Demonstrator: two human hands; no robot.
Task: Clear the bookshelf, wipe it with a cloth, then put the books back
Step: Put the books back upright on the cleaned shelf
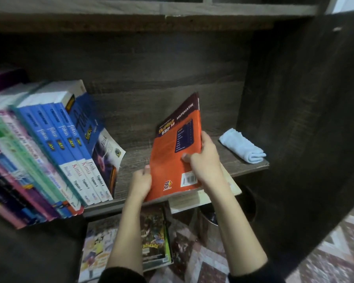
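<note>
Holding orange maths book [172,160] in 2 hands, tilted, over the bare middle of the shelf [135,160]. Curled round the lower left corner with left hand [141,180], fingers behind the cover. Gripping the right edge with right hand [204,160], thumb on the front.

Looks like the put-back phase: leaning row of blue books [70,144] standing at left, folded blue cloth [241,147] parked at the right end of the same shelf, well apart from the book. Can't fully rule out clearing, though.

To do it well:
- Stand the book upright first, spine out, then slide left until touching the last book of the row.
- Push the leaning row vertical with left hand before closing the gap, to stop further slumping.
- Keep the lower edge clear of the pale book [192,199] jutting past the shelf front just under it.
- Take the cloth off before filling that end.
- Leave room for the magazines [153,237] on the floor below.
</note>
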